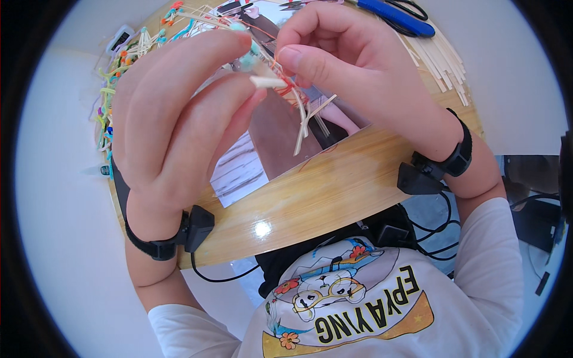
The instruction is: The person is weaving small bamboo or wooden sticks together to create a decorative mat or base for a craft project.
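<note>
My left hand (179, 110) is closed on a small figure of thin pale wooden sticks (301, 113), raised over the table. Red thread (288, 88) is wound about the sticks where they cross, and fuzzy mint-green pieces (250, 56) sit at the figure's upper end. Close beside it, my right hand (358, 68) has thumb and forefinger pinched on the red thread, the other fingers curled in. The fingers hide part of the figure. Beneath both hands lies a glossy printed picture sheet (242, 170).
Loose wooden sticks (439, 62) lie at the far right, near a blue-handled tool (397, 18) with black loops beside it. Several small colourful stick crafts (107, 89) line the left edge of the wooden table (334, 185). Black cables (439, 224) hang below its front edge.
</note>
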The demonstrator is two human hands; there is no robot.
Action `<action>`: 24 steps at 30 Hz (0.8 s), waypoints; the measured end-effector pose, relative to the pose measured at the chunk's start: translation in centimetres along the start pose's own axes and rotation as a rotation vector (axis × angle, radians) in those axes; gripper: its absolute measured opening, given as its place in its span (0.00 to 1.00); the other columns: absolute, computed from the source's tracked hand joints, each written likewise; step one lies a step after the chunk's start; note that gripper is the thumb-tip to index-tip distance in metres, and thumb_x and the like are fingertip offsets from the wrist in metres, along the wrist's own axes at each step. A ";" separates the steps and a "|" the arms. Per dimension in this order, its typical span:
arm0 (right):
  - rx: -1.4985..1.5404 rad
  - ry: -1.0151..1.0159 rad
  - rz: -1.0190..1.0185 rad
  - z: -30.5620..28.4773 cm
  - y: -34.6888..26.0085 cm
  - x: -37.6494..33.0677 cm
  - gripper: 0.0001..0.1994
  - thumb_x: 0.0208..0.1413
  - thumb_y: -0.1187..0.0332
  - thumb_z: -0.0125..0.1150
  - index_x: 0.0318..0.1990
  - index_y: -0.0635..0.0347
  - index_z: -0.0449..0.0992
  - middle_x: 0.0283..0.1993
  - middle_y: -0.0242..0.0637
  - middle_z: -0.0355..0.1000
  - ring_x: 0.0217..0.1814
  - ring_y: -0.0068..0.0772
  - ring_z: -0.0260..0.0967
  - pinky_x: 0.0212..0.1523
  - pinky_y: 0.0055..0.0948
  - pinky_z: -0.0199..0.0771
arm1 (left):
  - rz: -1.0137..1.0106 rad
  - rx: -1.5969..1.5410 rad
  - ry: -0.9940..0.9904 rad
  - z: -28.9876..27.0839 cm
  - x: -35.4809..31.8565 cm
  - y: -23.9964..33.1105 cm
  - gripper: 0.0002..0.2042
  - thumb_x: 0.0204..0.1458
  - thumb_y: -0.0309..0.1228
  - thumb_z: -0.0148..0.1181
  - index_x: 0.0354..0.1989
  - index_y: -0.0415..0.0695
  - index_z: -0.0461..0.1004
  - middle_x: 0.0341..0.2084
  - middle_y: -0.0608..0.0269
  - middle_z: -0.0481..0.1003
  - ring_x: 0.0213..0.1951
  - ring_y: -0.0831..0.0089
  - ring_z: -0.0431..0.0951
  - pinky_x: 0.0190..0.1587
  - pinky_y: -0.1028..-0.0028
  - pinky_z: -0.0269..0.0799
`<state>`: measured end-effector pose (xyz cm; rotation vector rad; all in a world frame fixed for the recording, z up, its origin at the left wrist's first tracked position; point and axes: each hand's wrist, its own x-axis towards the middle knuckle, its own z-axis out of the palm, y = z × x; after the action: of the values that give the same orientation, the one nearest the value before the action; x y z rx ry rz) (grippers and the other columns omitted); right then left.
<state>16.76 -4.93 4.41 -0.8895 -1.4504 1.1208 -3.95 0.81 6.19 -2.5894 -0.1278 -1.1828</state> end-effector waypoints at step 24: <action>-0.781 -0.126 0.050 -0.7 -0.8 1.3 0.07 0.53 0.68 0.62 0.34 0.63 0.74 0.31 0.38 0.68 0.32 0.30 0.66 0.31 0.25 0.67 | -1.103 -0.777 -0.038 1.3 -5.7 1.3 0.05 0.55 0.24 0.56 0.36 0.35 0.72 0.32 0.63 0.76 0.37 0.77 0.74 0.43 0.78 0.68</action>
<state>17.28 -3.78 5.57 -1.4065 -2.0249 0.6314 -6.50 0.21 0.82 -3.2643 -1.5406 -1.7448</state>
